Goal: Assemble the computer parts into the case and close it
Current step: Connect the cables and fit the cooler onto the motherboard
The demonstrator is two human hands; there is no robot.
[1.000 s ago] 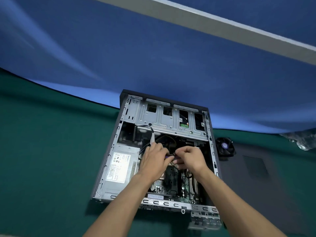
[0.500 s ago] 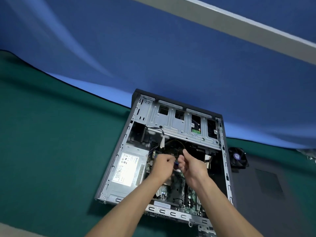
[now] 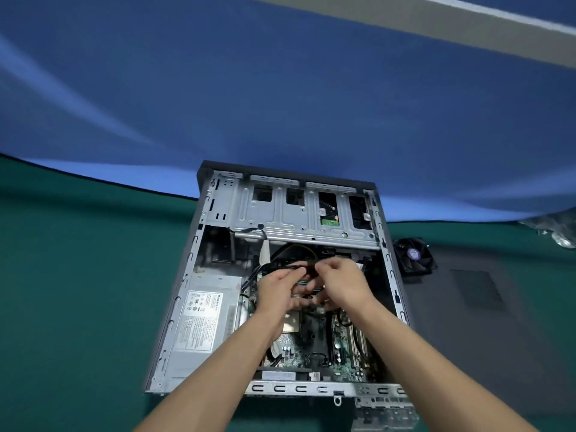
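The only print I can find sits on the white label [image 3: 202,319] stuck to the power supply [image 3: 199,338] at the left inside the case [image 3: 174,307]. It carries rows of small dark text and a few round certification-type marks, but all of it is too small and blurred for me to read. The purple sticker [image 3: 413,254] on the fan [image 3: 414,256] hub is equally illegible.

A desk [image 3: 78,275] covered in dark green cloth meets a blue fabric backdrop [image 3: 280,88] marked by pale diagonal creases, with a grey-beige band [image 3: 452,23] slanting across the upper right above it.
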